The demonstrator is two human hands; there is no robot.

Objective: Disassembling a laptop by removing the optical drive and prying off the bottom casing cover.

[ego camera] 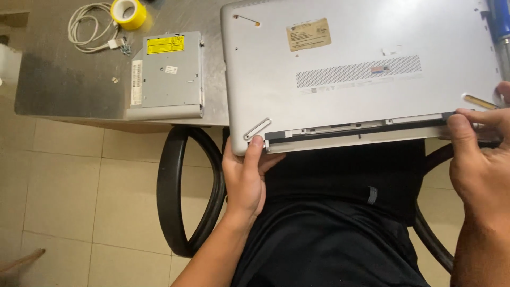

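My left hand (245,178) pinches the near left corner of the silver laptop (350,69), which lies bottom-up and overhangs the desk's (69,85) near edge toward my lap, while my right hand (478,154) closes on its near right corner by the dark hinge strip (361,129). It looks stiff, smooth and fairly heavy, best held at both corners. No containers show; a removed drive (169,74) lies just beside it.

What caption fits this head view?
Both hands, left hand and right hand, grip the near edge of an upturned silver laptop beside a removed optical drive.
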